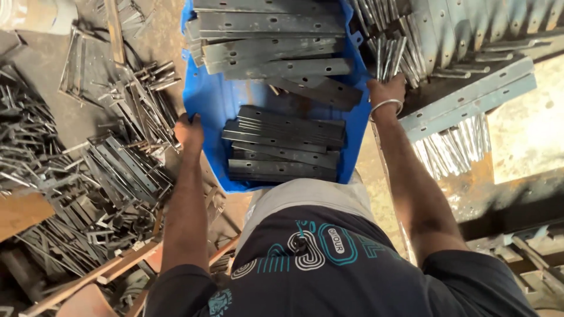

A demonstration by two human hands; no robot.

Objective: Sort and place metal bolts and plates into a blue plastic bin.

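Observation:
A blue plastic crate (207,100) sits in front of me, loaded with flat grey metal strips. One stack of dark strips (282,144) lies near my body and longer drilled strips (270,41) fill the far end. My left hand (189,130) grips the crate's left rim. On the right rim my right hand (385,91) is closed, a metal bangle on its wrist.
Heaps of loose metal strips and brackets (111,164) cover the floor on the left. Long galvanised angle bars (470,97) and upright strips lie to the right. Rusty beams (517,205) run along the lower right. A wooden piece (20,211) lies at left.

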